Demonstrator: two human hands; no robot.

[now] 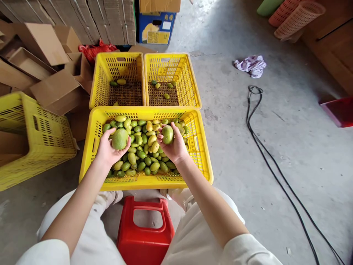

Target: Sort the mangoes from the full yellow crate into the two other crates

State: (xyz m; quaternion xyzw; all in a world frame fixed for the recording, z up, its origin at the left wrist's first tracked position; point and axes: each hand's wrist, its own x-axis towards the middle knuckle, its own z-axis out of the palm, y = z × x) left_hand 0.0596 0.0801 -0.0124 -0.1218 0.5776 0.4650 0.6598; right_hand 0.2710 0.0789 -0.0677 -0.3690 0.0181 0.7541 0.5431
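A yellow crate (204, 162) in front of me holds a heap of green and yellow mangoes (143, 152). My left hand (109, 149) is closed round a large green mango (119, 138) above the crate's left side. My right hand (173, 145) grips a smaller green mango (167, 134) over the crate's right half. Behind it stand two more yellow crates: the left one (102, 79) has a few mangoes, the right one (190, 79) has several small ones.
Another yellow crate (41, 136) lies at the left among cardboard boxes (52, 88). A red plastic stool (145, 235) sits between my knees. A black cable (264, 147) runs across the concrete floor at the right, near a crumpled cloth (251, 65) and stacked baskets (298, 16).
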